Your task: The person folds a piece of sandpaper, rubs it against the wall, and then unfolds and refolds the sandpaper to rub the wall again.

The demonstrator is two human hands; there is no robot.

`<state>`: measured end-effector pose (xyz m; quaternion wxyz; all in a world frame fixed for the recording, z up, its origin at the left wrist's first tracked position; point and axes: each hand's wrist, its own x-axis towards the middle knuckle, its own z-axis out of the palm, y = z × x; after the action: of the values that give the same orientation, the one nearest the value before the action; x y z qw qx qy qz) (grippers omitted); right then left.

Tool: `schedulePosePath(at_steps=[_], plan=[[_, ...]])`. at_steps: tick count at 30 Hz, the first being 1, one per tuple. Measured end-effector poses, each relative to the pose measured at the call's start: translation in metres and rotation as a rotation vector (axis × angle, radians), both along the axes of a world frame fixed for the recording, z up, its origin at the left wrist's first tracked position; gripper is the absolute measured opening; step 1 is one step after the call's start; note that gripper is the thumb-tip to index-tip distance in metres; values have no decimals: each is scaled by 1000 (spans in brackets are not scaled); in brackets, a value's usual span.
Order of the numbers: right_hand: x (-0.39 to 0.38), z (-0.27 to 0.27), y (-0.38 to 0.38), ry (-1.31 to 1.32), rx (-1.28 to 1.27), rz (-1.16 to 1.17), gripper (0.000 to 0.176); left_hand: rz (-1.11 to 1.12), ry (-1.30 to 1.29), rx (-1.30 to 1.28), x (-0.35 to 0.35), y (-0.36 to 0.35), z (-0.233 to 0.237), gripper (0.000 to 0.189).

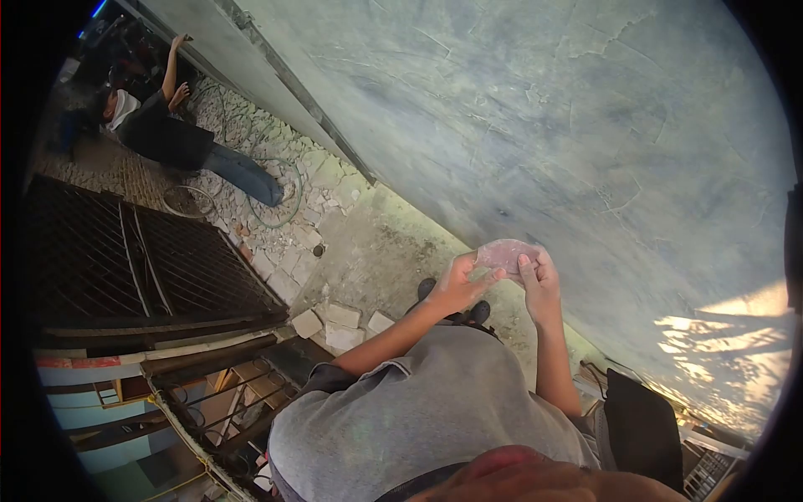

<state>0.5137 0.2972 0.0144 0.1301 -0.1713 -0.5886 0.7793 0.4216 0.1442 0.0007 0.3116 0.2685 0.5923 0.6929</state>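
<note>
A dusty, reddish piece of sandpaper is held up in front of my chest, close to the grey plastered wall. My left hand is closed on its left end, with the thumb pointing inward along the lower edge. At the right end, my right hand grips the sheet with the thumb on its near face and the fingers behind. Pale dust coats the fingers of both hands. The wall's surface shows smears and trowel marks.
Broken rubble covers the ground at left. Several pale blocks lie near my feet, beside a metal grille. Another person stands farther along the wall, arm raised. A thin hose curls over the rubble.
</note>
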Motion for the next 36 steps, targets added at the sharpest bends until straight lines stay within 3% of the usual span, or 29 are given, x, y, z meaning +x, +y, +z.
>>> schedulePosePath(at_steps=[2, 4, 8, 10, 12, 13, 15, 18, 19, 20, 22, 23, 26, 32, 36], plan=[[-16, -3, -7, 14, 29, 29, 24, 47, 13, -74, -15, -6, -15, 41], [-32, -5, -15, 29, 54, 53, 23, 88, 26, -151, -35, -16, 1, 37], [-55, 19, -23, -12, 397, -131, 21, 360, -52, -125, -94, -43, 18, 32], [-54, 39, -18, -24, 517, -321, 17, 637, 69, -151, -143, -60, 25, 31], [-48, 58, -2, 73, 646, -576, 16, 779, 340, 146, -197, -69, 53, 28], [-37, 69, 1, 126, 753, -726, 17, 930, 493, 160, -254, -79, 64, 28], [-25, 74, 21, 168, 922, -874, 20, 1100, 743, 190, -304, -72, 87, 28], [-25, 88, 39, 177, 979, -1020, 34, 1236, 942, 204, -381, -57, 94, 29], [-22, 90, 47, 165, 756, -924, 43, 1320, 1060, 195, -396, -51, 92, 31], [-18, 91, 56, 153, 536, -822, 52, 1313, 1063, 206, -405, -45, 86, 31], [-17, 73, 80, 198, 477, -830, 58, 1111, 1093, 21, -418, -29, 80, 44], [-19, 64, 91, 236, 418, -822, 64, 1115, 1099, 31, -420, -19, 74, 44], [-27, 59, 98, 196, 457, -901, 68, 913, 1035, 48, -404, -6, 58, 85], [-24, 47, 104, 138, 485, -967, 72, 913, 1056, -44, -399, 1, 64, 90], [-28, 52, 99, 95, 506, -1028, 74, 959, 953, -106, -435, -14, 99, 91]])
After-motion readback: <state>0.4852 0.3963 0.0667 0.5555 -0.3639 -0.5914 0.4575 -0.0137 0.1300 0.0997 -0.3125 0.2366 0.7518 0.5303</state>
